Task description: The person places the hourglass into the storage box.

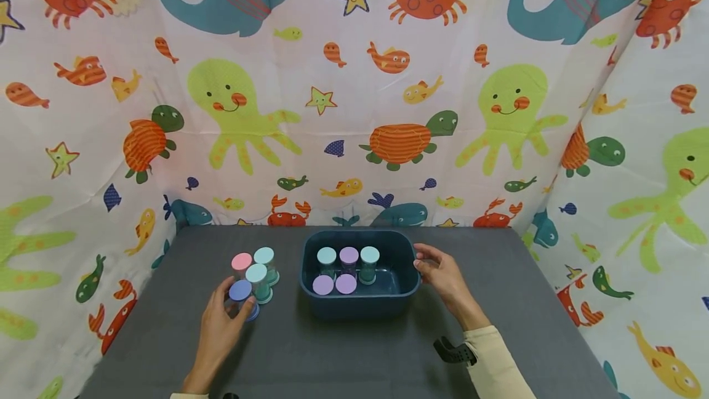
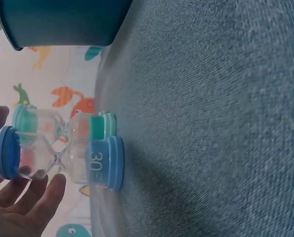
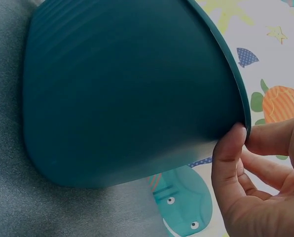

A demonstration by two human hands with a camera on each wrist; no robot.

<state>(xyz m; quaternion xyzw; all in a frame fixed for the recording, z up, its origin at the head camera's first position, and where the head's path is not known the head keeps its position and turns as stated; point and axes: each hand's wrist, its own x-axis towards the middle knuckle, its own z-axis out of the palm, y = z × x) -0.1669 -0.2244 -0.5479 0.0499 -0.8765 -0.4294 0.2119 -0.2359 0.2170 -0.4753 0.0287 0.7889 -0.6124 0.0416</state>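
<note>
Wrist footage alone reveals "30" on the blue sand timer (image 2: 63, 158), standing on the table (image 1: 343, 356), left hand (image 1: 218, 331) fingers curled around it; right hand (image 1: 443, 279) pinches the bin (image 1: 388, 303) rim.

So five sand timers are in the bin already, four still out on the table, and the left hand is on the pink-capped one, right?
Not quite. The left hand is on the blue-capped timer, as the head view shows; the pink-capped one stands behind it, untouched. Five in the bin and four outside it is correct.
</note>
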